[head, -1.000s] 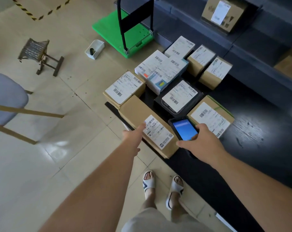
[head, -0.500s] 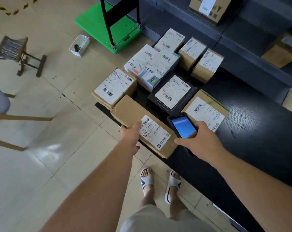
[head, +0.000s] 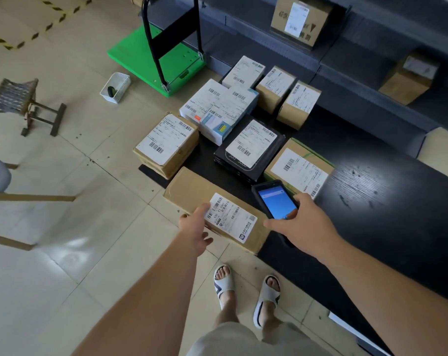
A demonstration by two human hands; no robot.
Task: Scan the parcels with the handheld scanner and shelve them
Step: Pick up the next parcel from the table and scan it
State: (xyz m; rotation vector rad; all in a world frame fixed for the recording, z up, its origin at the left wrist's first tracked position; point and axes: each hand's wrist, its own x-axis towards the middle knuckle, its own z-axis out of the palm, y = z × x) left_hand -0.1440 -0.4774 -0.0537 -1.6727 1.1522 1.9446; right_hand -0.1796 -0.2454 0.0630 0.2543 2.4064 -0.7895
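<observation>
**At the counter's near edge: long parcel under the left hand, scanner in the right**

On the near corner of the black counter (head: 387, 206) lies a long brown cardboard parcel (head: 192, 191), its near end overhanging the edge above the tiled floor. Its white shipping label (head: 230, 217) faces up. The left hand (head: 194, 227) rests on the parcel's near side, thumb laid along the top edge beside the label; the other fingers are hidden under the box edge, so whether they curl round it I cannot tell. The right hand (head: 302, 224) grips the handheld scanner (head: 275, 201), fingers wrapped round its body, its lit blue screen facing up just beside the label.

Behind the long parcel, several more labelled boxes crowd the counter: a squat brown one (head: 166, 145), a black one (head: 248, 150) and a green-taped one (head: 300, 168) among them. The grey shelves (head: 346, 80) beyond already hold a few cartons.

The long parcel looks like stiff corrugated board, dry and matte, so it should not slip. Its weight cannot be read from here, but its length suggests it will tip if lifted by one end. A hold near the middle, palm under the long side and thumb on top, would probably balance it best, with the label kept uncovered for the scanner. With one hand taken by the scanner, I judge a one-handed lift workable only if the contents are light.
</observation>
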